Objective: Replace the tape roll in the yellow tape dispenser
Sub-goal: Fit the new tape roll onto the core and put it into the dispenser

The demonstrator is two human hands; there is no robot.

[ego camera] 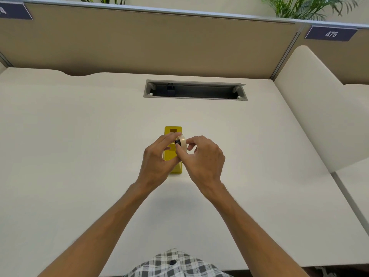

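- I see a white desk backed by a tan partition, with an open grey cable tray set into its far side.
- My left hand and right hand meet at mid-desk, both with fingers curled, pinching the tape roll between them.
- The yellow tape dispenser lies flat on the desk directly under my hands, partly hidden.
- The tape roll is pale with a dark core, held tilted just above the dispenser.
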